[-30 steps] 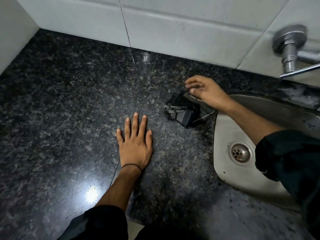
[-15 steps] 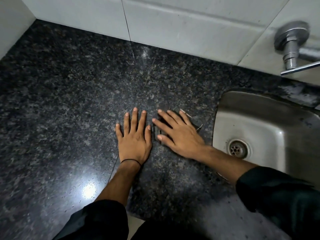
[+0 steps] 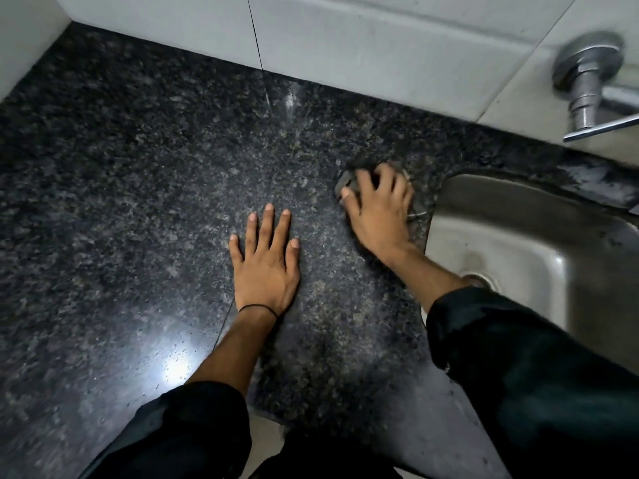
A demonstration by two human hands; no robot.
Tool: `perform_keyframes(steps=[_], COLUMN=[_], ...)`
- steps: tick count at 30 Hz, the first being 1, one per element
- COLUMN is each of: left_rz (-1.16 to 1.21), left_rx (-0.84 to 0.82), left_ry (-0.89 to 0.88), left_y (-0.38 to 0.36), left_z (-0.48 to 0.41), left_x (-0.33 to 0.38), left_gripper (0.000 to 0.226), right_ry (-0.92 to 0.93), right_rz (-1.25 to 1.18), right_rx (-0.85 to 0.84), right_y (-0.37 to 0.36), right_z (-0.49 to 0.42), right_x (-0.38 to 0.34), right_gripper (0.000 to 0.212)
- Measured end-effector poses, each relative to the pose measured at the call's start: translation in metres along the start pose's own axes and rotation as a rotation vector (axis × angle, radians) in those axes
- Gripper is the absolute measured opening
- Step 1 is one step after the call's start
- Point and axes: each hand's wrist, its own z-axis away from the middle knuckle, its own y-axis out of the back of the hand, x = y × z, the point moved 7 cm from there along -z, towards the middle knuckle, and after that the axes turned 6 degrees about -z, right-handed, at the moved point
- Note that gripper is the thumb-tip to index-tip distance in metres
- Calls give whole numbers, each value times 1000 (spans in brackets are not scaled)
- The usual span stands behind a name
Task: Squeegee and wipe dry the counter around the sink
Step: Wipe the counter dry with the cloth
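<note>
My left hand (image 3: 264, 262) lies flat on the dark speckled granite counter (image 3: 121, 202), fingers spread and holding nothing. My right hand (image 3: 378, 210) presses down on a dark cloth (image 3: 344, 183), fingers curled over it, close to the left rim of the steel sink (image 3: 511, 236). Most of the cloth is hidden under the hand; only its dark edge shows at the upper left and a bit at the right. The cloth and hand look blurred.
A chrome tap (image 3: 587, 84) juts from the white tiled wall (image 3: 345, 39) at the upper right, above the sink. A white side wall (image 3: 24, 36) closes the counter's far left corner. A bright light reflection (image 3: 176, 366) sits on the counter near its front edge.
My right hand slid the cloth from beside the sink toward my left hand, then back up and right toward the sink's rim. My left hand has stayed flat in place.
</note>
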Motion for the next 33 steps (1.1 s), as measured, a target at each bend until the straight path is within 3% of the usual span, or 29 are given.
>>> perform_keyframes(steps=[5, 8, 10, 12, 16, 19, 21, 24, 26, 29, 31, 33], left_rz=[494, 394, 255, 150, 9, 2, 3, 82, 174, 73, 7, -16], left_rx=[51, 112, 108, 61, -2, -19, -13, -17, -12, 62, 63, 39], left_ry=[-8, -4, -14, 1, 46, 67, 78, 59, 37, 93, 181, 214], left_y=[21, 37, 41, 35, 19, 10, 9, 12, 18, 27, 27, 23], left_z=[-1, 14, 35, 64, 111, 123, 123, 120, 119, 119, 120, 121], left_x=[-17, -39, -53, -67, -92, -101, -101, -103, -107, -122, -134, -140], left_gripper=[48, 49, 52, 54, 57, 56, 56, 56, 56, 55, 56, 56], right_ry=[449, 812, 963, 869, 330, 29, -20, 177, 428, 840, 1028, 1035], right_rz=[-101, -86, -45, -12, -11, -57, -53, -54, -67, -74, -51, -20], right_rx=[-219, -405, -477, -473, -308, -246, -217, -238, -306, -485, -522, -516], right_y=[-9, -6, -1, 0, 10, 2, -7, -19, -24, -26, -24, -24], right_z=[126, 195, 196, 157, 60, 42, 57, 114, 169, 227, 216, 175], right_x=[-61, -61, -37, -2, 62, 52, 19, -51, -98, -132, -131, -121], right_gripper=[50, 50, 53, 55, 64, 61, 58, 57, 57, 56, 57, 59])
